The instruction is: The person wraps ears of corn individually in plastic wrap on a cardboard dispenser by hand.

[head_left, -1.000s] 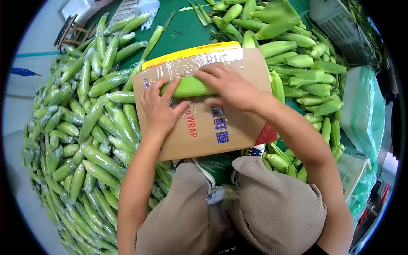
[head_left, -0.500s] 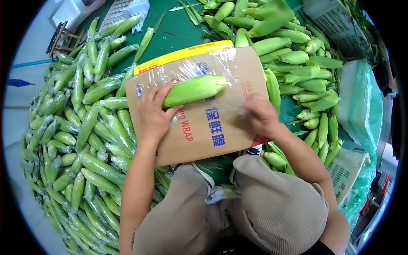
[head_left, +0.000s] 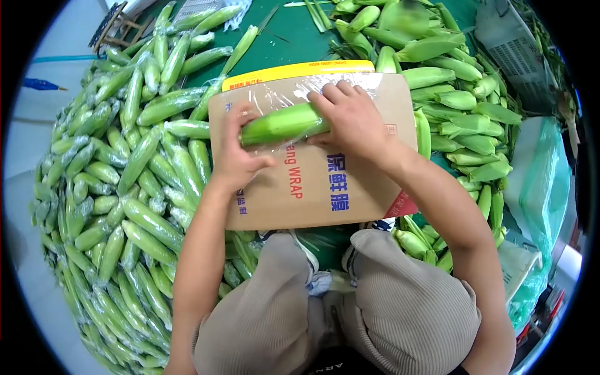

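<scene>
A green ear of corn [head_left: 281, 125] in its husk lies across a brown cardboard wrap box [head_left: 369, 181] over my knees. Clear plastic film [head_left: 297, 87] stretches over the top of the box and clings about the ear. My left hand [head_left: 236, 150] cups the ear's left end, fingers bent above and thumb below, slightly blurred. Around the right end, my right hand [head_left: 353, 119] is closed, its fingers over the top and its thumb beneath. A yellow strip [head_left: 300, 72] runs along the box's far edge.
Film-wrapped ears of corn [head_left: 150, 225] are heaped on my left. Unwrapped ears [head_left: 475, 119] pile up on the right, beside a grey plastic crate [head_left: 509, 47] and green plastic sheeting [head_left: 544, 181]. A small wooden stool [head_left: 119, 28] stands at the far left.
My right hand has moved left and up from the box's right side onto the ear's right end. My left hand has shifted to the left end. The view has shifted slightly.
</scene>
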Motion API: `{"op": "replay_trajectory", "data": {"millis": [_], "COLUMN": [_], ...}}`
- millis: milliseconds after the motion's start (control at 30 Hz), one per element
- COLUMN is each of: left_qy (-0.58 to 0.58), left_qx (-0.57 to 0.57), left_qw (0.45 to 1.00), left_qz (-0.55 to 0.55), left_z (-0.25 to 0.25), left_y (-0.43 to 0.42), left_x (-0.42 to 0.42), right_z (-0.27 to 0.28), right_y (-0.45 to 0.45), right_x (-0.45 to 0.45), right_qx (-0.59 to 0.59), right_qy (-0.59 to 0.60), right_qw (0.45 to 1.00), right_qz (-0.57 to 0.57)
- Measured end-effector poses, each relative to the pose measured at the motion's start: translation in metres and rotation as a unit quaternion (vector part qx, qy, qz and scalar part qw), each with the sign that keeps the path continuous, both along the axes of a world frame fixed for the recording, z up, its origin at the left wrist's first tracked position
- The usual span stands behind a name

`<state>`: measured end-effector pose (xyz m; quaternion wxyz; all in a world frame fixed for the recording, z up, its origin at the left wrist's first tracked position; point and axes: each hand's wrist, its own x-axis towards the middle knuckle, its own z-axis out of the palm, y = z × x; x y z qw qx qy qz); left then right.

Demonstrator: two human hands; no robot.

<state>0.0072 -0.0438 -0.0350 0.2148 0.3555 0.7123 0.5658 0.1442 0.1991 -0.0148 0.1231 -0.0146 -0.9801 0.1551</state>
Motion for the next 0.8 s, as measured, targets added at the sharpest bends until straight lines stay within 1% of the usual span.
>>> {"op": "replay_trajectory", "data": {"millis": [33,67,100,133,167,267,300,333,400,467,533,567,633,667,700,767,800], "left_qy": [0.132,0.189,0.237,0.279,0.313,0.347,0.311,0.273,0.190,0.105,0.020,0.160,0.298,0.367,0.380,0.452,0.489], "left_qx": [-0.039,-0.144,-0.250,-0.357,-0.363,-0.271,-0.229,-0.183,-0.085,0.002,0.086,-0.069,-0.121,-0.143,-0.174,-0.264,-0.304], "left_qw": [0.989,0.970,0.936,0.888,0.875,0.892,0.911,0.925,0.940,0.961,0.968,0.978,0.947,0.918,0.908,0.850,0.815], "left_qz": [0.047,0.057,0.066,0.077,0.066,0.104,0.149,0.193,0.271,0.256,0.233,0.113,0.014,-0.037,-0.036,-0.051,-0.065], "left_z": [0.000,0.005,0.012,0.017,0.016,-0.003,-0.002,-0.002,-0.002,-0.001,0.001,0.007,0.020,0.029,0.029,0.030,0.028], "left_y": [-0.016,-0.025,-0.037,-0.049,-0.053,-0.055,-0.055,-0.055,-0.051,-0.041,-0.033,-0.029,-0.023,-0.015,-0.005,0.026,0.045], "left_x": [-0.002,0.003,0.012,0.020,0.022,0.025,0.027,0.031,0.043,0.071,0.093,0.091,0.086,0.078,0.072,0.035,0.006], "right_z": [0.001,0.002,0.001,0.000,0.004,0.012,0.020,0.024,0.032,0.034,0.028,0.030,0.033,0.033,0.031,0.028,0.027], "right_y": [0.002,0.004,0.003,0.000,-0.002,-0.009,-0.013,-0.016,-0.020,-0.025,-0.022,-0.022,-0.024,-0.025,-0.026,-0.025,-0.024], "right_x": [0.001,0.001,0.004,0.008,0.013,0.025,0.031,0.035,0.044,0.049,0.048,0.047,0.048,0.046,0.041,0.028,0.023], "right_qx": [-0.003,-0.006,-0.010,-0.016,-0.010,0.014,0.023,0.018,0.008,-0.042,-0.107,-0.114,-0.066,-0.041,-0.039,-0.020,-0.010], "right_qy": [0.001,0.001,0.003,0.003,-0.010,-0.012,-0.015,-0.043,-0.101,-0.113,-0.127,-0.145,-0.143,-0.139,-0.080,0.032,0.069], "right_qw": [1.000,1.000,1.000,1.000,1.000,0.999,0.998,0.998,0.994,0.992,0.979,0.974,0.981,0.984,0.993,0.999,0.997], "right_qz": [0.000,-0.001,-0.008,-0.009,-0.013,-0.035,-0.051,-0.043,-0.033,0.047,0.118,0.133,0.117,0.106,0.079,0.025,0.034]}}
